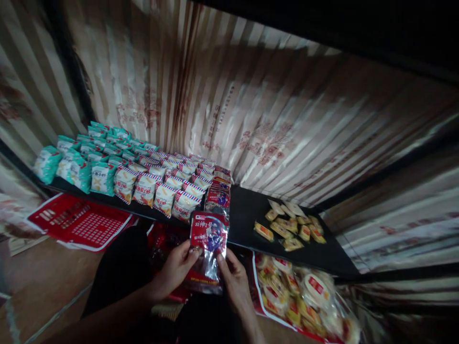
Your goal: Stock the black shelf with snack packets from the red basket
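Observation:
My left hand (176, 271) and my right hand (234, 281) both grip a red snack packet (209, 248) with a clear lower half, held upright just in front of a black shelf (247, 215). The fingers of each hand pinch a side of the packet. Directly behind it on the shelf stands a row of matching red packets (217, 193). Left of those stand rows of white packets with red and blue stripes (168, 188) and teal packets (86, 162).
Several small yellow wrapped snacks (291, 224) lie loose on the shelf's right part. A clear bag of yellow and red snacks (301, 296) sits on the floor at the right. A red basket (81, 222) lies on the floor left. Striped covering lines the shelf's back.

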Action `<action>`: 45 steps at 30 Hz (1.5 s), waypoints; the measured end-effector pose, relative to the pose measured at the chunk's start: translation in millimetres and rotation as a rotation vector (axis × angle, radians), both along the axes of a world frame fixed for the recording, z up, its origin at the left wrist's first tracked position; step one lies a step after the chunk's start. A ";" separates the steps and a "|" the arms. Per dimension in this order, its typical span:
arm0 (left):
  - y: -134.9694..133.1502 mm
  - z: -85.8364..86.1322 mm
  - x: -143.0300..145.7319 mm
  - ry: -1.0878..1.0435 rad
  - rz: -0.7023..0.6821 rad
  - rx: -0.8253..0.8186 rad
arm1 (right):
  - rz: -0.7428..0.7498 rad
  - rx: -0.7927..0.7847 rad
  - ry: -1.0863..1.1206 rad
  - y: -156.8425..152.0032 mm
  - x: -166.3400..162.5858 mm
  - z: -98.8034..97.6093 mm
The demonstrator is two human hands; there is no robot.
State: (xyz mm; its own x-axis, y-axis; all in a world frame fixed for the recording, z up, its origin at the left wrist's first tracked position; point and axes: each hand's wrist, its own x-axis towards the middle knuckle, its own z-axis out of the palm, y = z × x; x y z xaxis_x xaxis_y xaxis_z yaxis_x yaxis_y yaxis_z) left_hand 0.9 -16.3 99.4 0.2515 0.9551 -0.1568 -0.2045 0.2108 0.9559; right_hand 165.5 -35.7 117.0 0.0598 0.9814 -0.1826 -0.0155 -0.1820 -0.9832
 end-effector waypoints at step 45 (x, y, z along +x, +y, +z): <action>214.6 10.1 135.5 0.950 0.215 0.498 | -0.044 -0.032 -1.226 344.1 63.3 10.6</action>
